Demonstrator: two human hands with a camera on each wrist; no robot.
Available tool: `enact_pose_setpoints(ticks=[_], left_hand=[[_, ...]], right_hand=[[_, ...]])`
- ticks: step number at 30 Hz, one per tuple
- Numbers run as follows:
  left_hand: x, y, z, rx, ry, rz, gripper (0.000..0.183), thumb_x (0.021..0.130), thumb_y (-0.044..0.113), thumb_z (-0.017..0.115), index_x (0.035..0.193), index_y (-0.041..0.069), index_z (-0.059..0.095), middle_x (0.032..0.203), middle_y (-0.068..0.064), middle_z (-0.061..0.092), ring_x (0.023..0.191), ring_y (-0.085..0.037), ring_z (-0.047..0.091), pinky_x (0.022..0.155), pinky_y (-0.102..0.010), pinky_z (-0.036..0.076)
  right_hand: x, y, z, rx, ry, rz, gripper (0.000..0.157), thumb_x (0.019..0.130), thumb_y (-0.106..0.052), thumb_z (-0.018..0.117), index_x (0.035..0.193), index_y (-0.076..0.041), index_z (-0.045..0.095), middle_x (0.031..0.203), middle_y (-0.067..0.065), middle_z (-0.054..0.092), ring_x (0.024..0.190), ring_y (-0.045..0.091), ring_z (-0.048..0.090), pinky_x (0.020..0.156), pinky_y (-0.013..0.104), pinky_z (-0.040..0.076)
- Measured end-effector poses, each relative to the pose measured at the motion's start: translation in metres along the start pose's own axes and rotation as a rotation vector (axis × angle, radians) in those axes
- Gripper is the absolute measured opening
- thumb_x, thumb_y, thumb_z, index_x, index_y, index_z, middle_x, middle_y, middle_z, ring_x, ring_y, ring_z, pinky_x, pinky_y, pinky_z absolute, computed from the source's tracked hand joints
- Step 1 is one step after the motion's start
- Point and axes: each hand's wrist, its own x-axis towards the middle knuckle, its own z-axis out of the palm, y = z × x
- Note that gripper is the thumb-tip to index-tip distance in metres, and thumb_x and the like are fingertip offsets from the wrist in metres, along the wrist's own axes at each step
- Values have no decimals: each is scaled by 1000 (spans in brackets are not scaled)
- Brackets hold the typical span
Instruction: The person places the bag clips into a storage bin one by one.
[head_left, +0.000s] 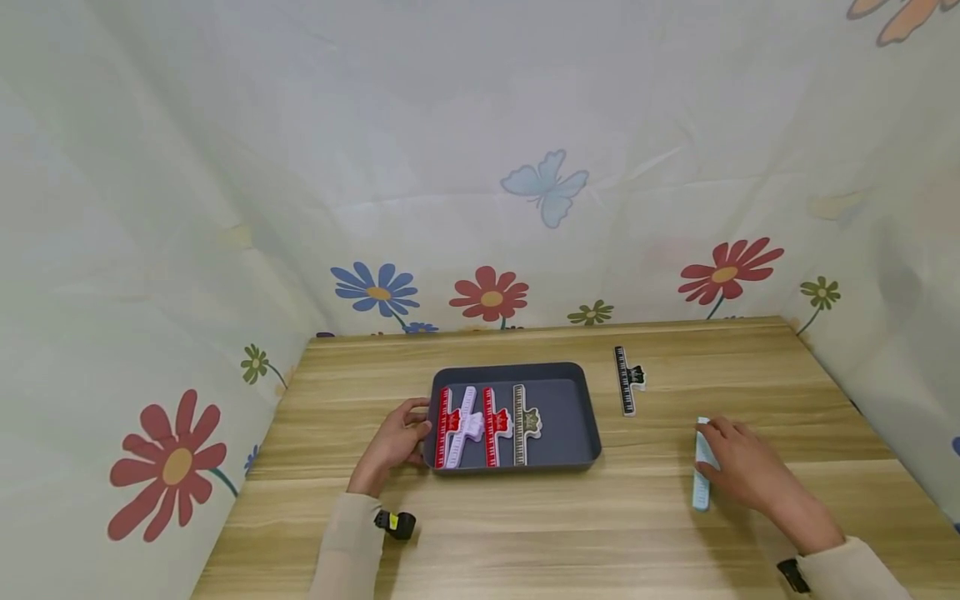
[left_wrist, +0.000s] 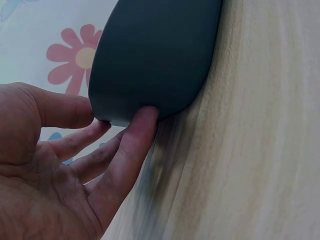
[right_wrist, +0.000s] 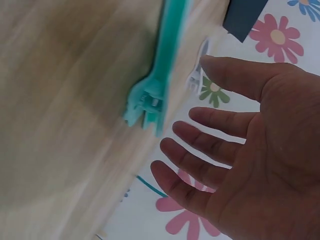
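Light-blue clip [head_left: 702, 479] lies on the table [head_left: 562, 533], lower right of the head frame. Right hand [head_left: 738, 458] is over it, covering part of its right side; in the right wrist view the fingers are spread with a gap to the clip, gripping nothing. Left hand [head_left: 395, 437], centre left, holds the left edge of the tray [head_left: 564, 421], a fingertip against the outer wall. Hands well apart.

Tray sits mid-frame. Inside, left to right: red clip [head_left: 444, 429], pale purple clip [head_left: 461, 433] tilted and overlapping it, second red clip [head_left: 491, 429], grey-gold clip [head_left: 520, 429]. Right part of tray floor bare. Black clip [head_left: 625, 385] on the table near the tray's right side, up and left of the light-blue one.

Materials: tray dark grey, smooth, rounded corners, low walls. Clips look plastic: long straight bar with piano-key print, scalloped grip at the side; spring visible on the light-blue one. Table has streaky pale wood grain. Creased whitish cloth [head_left: 405, 125] behind, printed with flowers and a blue butterfly [head_left: 553, 190].
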Motion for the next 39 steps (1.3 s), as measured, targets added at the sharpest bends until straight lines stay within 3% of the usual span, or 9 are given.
enact_pose_setpoints(ticks=[12,19,28,39], left_hand=[[1,-2,0,-7,8,-30,44,98,7,54,141,14,47,135,-24,56,81,-23,68,55,-40,58],[1,-1,0,-11,7,-33,44,98,8,54,141,14,47,135,-24,56,79,-23,68,55,-40,59],[2,-2,1,-6,3,-30,44,98,8,54,142,13,47,135,-24,56,83,-23,68,56,-40,59],[-1,1,0,-23,-7,-22,45,98,7,54,142,11,46,135,-25,55,87,-24,67,56,-41,59]], right_hand=[[0,6,10,79,-49,59,54,83,-15,75,123,15,54,120,33,54,107,51,55,85,59,50],[-1,8,11,77,-47,68,54,82,-16,75,121,16,54,115,33,57,103,50,57,84,58,50],[-3,6,8,46,-104,96,56,85,-20,73,121,19,54,117,38,57,108,54,55,90,61,48],[-8,10,11,43,-82,88,49,78,-8,70,114,21,56,107,33,61,99,49,59,86,57,49]])
